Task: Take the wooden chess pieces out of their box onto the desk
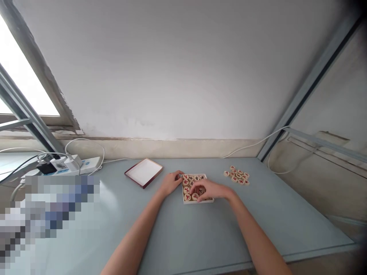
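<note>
A small white box (198,201) on the table holds round wooden game discs with red characters (187,190). My left hand (171,182) rests against the box's left edge, fingers curled on its rim. My right hand (208,190) lies over the box, its fingertips bent down onto the discs inside; what they pinch, if anything, is hidden. A loose cluster of several more discs (236,175) lies on the table to the right of the box.
The box lid (143,172), white inside with a dark red rim, lies to the left. A power strip with plugs and cables (73,163) sits at the far left by the window. A white cable (255,143) runs along the wall. The grey table (200,236) ends near me.
</note>
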Demonstrator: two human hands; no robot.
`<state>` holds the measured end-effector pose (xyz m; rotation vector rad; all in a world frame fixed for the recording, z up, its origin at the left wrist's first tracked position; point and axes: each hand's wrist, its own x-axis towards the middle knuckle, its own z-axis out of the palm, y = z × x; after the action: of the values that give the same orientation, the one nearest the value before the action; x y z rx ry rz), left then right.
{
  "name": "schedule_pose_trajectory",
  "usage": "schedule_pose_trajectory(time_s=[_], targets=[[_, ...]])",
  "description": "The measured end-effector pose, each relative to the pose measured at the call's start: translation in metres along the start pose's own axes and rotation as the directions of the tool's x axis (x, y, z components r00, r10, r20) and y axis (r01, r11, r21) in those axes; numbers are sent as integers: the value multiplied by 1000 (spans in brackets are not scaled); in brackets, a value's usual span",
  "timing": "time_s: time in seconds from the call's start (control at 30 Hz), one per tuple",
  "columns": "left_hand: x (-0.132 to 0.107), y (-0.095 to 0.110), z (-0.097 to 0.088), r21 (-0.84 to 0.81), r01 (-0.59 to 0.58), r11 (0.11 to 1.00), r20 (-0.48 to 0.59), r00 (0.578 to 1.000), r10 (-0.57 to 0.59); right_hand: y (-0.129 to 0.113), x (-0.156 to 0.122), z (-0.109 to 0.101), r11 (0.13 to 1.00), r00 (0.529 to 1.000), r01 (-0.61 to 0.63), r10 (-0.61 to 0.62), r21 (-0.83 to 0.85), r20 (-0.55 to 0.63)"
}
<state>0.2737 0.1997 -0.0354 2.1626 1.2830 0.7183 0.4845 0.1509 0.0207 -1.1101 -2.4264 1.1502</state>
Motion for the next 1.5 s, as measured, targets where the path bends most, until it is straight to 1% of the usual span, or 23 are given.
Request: schedule_pose_trajectory(time_s=[0.07,0.17,0.27,0.33,0.4,0.47,0.53,0.6,0.67,0.73,0.77,0.8,0.83,0.87,0.93,0.97,1.0,1.03,1.1,1.17,1.3,1.4,1.5], targets=[[0,1,-1,2,0,1000,3,1000,0,-3,3,6,1000,1000,-17,17,4,20],[0,2,-1,-5,4,1000,10,1000,-4,0,3,4,999,999,-6,7,31,-32],[1,1,-1,-3,5,1000,12,1000,-5,12,-1,-6,999,967,-22,33,48,-253],[1,1,-1,3,2,1000,9,1000,-2,26,-5,-13,995,895,-99,81,-20,-438],[1,1,-1,8,1,1000,10,1000,-1,44,-10,-18,951,814,-267,136,-156,-565],[1,2,-1,9,8,1000,10,1000,-8,62,-17,-22,817,745,-470,165,-333,-647],[0,2,-2,13,19,1000,2,1000,-19,77,-24,-25,652,684,-614,159,-444,-712],[0,2,-1,11,15,1000,-1,1000,-15,89,-32,-27,536,615,-708,146,-461,-775],[0,2,-1,10,6,1000,0,1000,-6,97,-38,-30,474,535,-778,156,-413,-830],[0,1,0,9,-1,1000,-4,1000,1,99,-38,-31,463,471,-816,184,-347,-863],[0,1,0,9,-3,1000,-7,1000,3,96,-36,-30,496,463,-807,198,-319,-864],[-1,1,0,7,-8,1000,-9,1000,8,92,-31,-29,552,479,-775,198,-306,-855],[-1,1,0,5,-15,1000,-7,1000,15,85,-24,-26,627,521,-714,178,-312,-835],[-2,1,0,3,-23,1000,-3,1000,23,75,-16,-21,709,585,-620,132,-336,-800],[-2,1,0,3,-41,999,9,999,41,53,2,-8,842,741,-355,-12,-406,-671],[-3,1,-1,7,-53,999,14,999,52,42,11,0,876,814,-216,-82,-431,-575],[-3,1,-1,13,-61,998,16,998,61,32,18,8,888,868,-115,-129,-446,-480],[-2,1,-1,19,-70,997,17,997,69,23,23,16,888,893,-62,-155,-456,-423],[-2,0,-1,28,-82,996,18,997,81,12,30,28,878,905,-40,-170,-477,-390],[-1,-1,-1,30,-85,996,23,996,84,9,31,34,867,889,-64,-176,-495,-422],[0,0,-1,27,-68,997,27,997,68,12,29,32,866,864,-83,-184,-494,-468],[-1,1,-2,26,-50,998,31,998,49,22,27,21,881,798,-179,-129,-437,-588],[-1,1,-2,29,-41,999,29,999,40,41,17,7,820,722,-367,-47,-440,-690]])
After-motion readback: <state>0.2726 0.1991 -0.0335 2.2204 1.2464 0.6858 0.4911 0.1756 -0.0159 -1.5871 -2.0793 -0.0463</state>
